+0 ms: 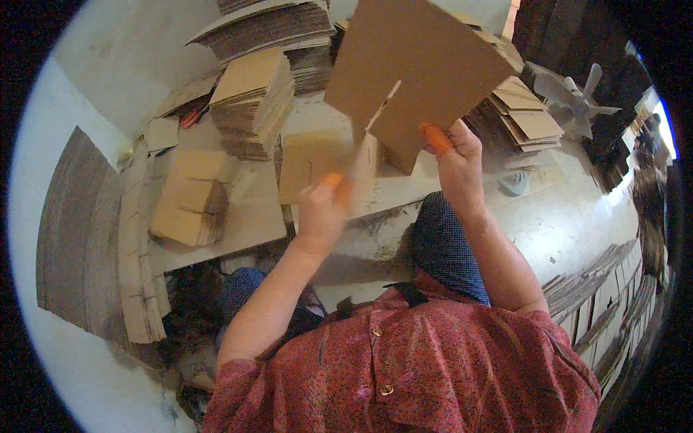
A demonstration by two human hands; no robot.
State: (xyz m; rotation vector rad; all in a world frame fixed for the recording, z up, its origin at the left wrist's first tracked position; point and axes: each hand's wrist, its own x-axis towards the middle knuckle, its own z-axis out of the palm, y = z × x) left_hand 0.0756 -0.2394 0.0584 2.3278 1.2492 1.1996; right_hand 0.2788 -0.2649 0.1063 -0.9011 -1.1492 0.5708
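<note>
A large brown cardboard sheet [426, 61] is held up at a tilt in front of me, with a narrow pale slit running in from its lower left edge. My right hand [462, 159] grips the sheet's lower edge, with an orange covering on the thumb or a finger. Lower and to the left, my left hand [323, 213] is closed, also with orange at its fingertips. From it a narrow pale strip [363, 164], blurred by motion and seemingly cardboard, reaches up towards the slit. Whether strip and sheet are joined cannot be made out.
Cardboard stacks stand on the table: a tall one [249, 101], a lower slotted one [189, 198] and another [520, 115] at right. Red-handled scissors [190, 117] lie behind. A fan [577, 97] stands far right. Upright cardboard pieces [599, 303] line the lower right.
</note>
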